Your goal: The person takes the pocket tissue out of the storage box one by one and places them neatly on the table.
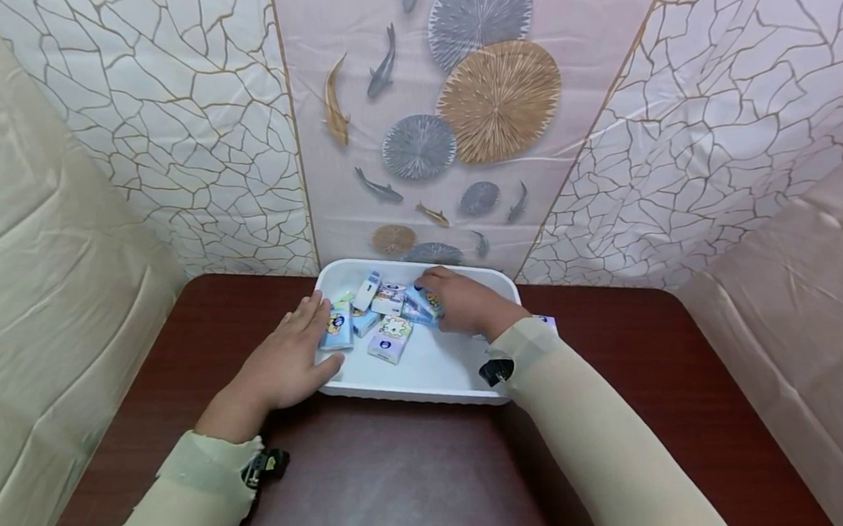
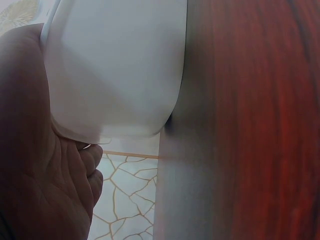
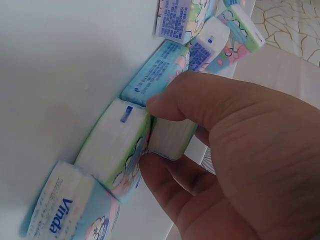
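A white plastic tray holds several small tissue packs in blue, purple and white wrappers. My left hand rests against its left rim, fingers extended along the side and thumb near the front corner. In the left wrist view the palm lies by the tray's outer wall. My right hand reaches inside and pinches a tissue pack between thumb and fingers; the fingers hide part of it. Around it lie a white-and-green pack, a blue pack and a pack marked Vinda.
The tray stands on a dark red-brown table close to the patterned cloth wall. A purple pack shows partly behind the right sleeve, by the tray's right edge. Cloth also hangs at both sides.
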Tool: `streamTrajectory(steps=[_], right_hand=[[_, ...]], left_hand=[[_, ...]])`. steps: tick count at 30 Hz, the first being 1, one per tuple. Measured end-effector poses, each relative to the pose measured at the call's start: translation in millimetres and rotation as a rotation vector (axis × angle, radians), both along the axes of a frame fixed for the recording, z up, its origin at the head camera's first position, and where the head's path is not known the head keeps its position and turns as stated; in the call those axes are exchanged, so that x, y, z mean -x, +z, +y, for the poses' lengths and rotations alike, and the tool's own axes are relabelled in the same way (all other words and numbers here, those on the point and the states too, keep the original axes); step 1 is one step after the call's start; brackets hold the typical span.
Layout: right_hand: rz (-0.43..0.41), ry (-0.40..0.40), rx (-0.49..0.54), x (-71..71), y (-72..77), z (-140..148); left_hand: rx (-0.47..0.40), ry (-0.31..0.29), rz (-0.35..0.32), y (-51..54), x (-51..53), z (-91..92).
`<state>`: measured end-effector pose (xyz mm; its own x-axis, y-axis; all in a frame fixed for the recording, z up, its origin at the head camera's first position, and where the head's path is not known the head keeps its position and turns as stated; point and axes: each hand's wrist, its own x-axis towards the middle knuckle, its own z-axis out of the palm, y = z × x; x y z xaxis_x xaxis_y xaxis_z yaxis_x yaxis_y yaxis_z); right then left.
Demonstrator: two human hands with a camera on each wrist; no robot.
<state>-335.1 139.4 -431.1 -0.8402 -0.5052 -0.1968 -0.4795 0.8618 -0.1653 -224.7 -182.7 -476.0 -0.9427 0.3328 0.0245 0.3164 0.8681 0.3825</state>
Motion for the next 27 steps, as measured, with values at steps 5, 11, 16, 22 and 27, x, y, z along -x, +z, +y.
streamTrajectory(steps=[5, 11, 16, 22, 27], right_hand=[[0.012, 0.021, 0.006, -0.1, 0.1, 0], [-0.006, -0.010, 0.036, -2.0, 0.8, -2], [-0.011, -0.023, 0.037, -5.5, 2.9, -3], [-0.019, -0.025, 0.029, -10.0, 5.5, 0], [-0.017, 0.001, 0.032, -12.8, 8.7, 5]], left_hand=[[-0.004, -0.012, 0.011, -0.1, 0.3, -0.4], [-0.005, -0.009, 0.005, 0.2, 0.4, -0.5], [-0.006, -0.009, 0.002, 1.5, -0.2, 0.0], [-0.008, -0.005, 0.006, 1.5, -0.3, 1.1], [-0.008, -0.002, 0.008, 2.1, -0.6, 1.1]])
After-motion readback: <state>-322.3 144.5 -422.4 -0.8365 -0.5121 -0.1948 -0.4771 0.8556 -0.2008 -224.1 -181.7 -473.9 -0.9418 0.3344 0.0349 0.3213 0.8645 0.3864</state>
